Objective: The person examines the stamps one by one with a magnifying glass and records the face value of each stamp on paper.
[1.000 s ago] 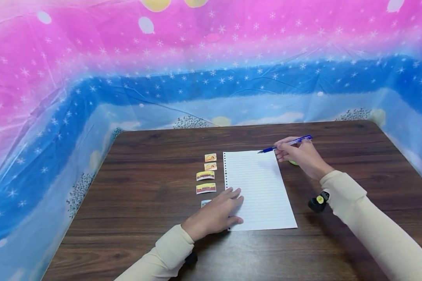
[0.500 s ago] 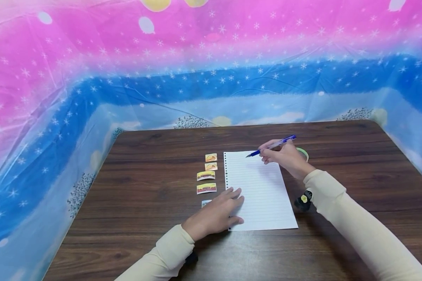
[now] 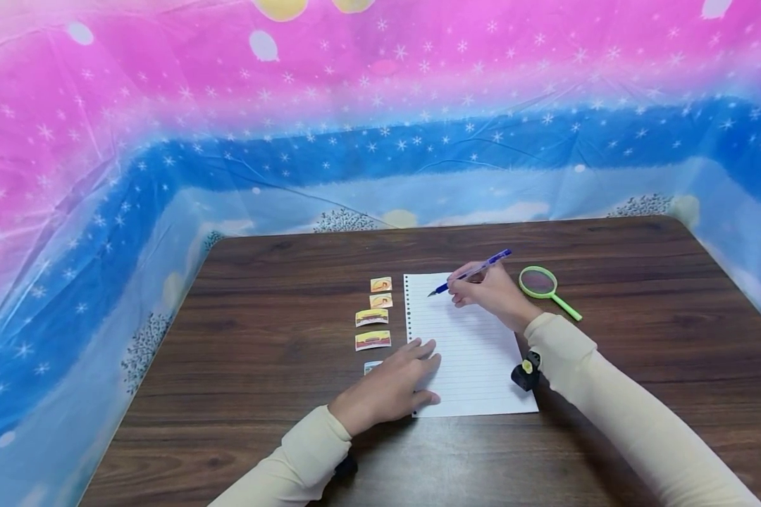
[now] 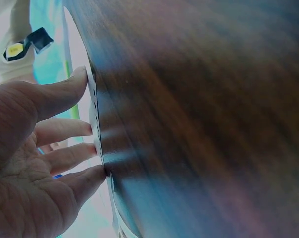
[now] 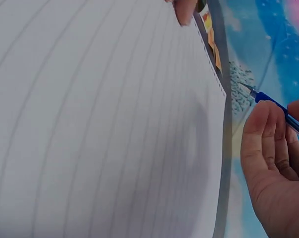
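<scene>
A lined white sheet of paper (image 3: 475, 366) with punched holes down its left side lies on the wooden table. My left hand (image 3: 390, 386) rests on the sheet's lower left edge, fingers spread and fairly straight. In the left wrist view the fingertips (image 4: 92, 148) touch the paper near its holes. My right hand (image 3: 491, 292) holds a blue pen (image 3: 475, 271) over the upper part of the sheet, point toward the left. In the right wrist view the pen (image 5: 271, 103) is pinched between thumb and fingers, and its tip appears clear of the paper.
Several small picture stamps (image 3: 372, 339) lie in a column left of the sheet, the lowest partly hidden by my left hand. A green magnifying glass (image 3: 554, 294) lies right of the sheet. A printed pink and blue cloth (image 3: 380, 148) hangs behind the table (image 3: 260, 338).
My right hand has moved left and slightly nearer with the pen, over the paper's upper left. This uncovers the magnifying glass. My left hand stays in place.
</scene>
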Available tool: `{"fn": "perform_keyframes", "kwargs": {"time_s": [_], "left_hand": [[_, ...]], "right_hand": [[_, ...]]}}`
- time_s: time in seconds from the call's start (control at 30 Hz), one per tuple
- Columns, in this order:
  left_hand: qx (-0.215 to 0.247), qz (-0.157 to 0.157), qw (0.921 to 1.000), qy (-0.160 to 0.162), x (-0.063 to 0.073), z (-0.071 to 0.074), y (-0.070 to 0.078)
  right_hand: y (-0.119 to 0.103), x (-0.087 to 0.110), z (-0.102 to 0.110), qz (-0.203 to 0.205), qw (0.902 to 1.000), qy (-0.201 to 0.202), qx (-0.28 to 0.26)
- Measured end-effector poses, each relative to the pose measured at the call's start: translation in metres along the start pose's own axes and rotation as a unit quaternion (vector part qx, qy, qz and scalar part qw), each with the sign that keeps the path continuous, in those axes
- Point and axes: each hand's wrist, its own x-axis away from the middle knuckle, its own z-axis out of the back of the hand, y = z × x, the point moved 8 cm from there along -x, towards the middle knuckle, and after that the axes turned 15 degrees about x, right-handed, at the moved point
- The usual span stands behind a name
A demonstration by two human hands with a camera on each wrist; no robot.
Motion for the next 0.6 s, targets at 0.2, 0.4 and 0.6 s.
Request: {"fn": "perform_keyframes", "kwargs": {"time_s": [0.2, 0.4, 0.6], "left_hand": [[-0.008, -0.006, 0.9999, 0.003, 0.0, 0.0, 0.001], [-0.005, -0.003, 1.0, 0.001, 0.0, 0.0, 0.0], [0.0, -0.005, 1.0, 0.001, 0.0, 0.001, 0.0]], "right_hand": [[0.004, -0.002, -0.014, -0.008, 0.9999, -0.003, 0.008], [0.005, -0.002, -0.022, -0.005, 0.9998, 0.003, 0.02], [0.008, -0.003, -0.026, -0.004, 0.9993, 0.004, 0.036]]}}
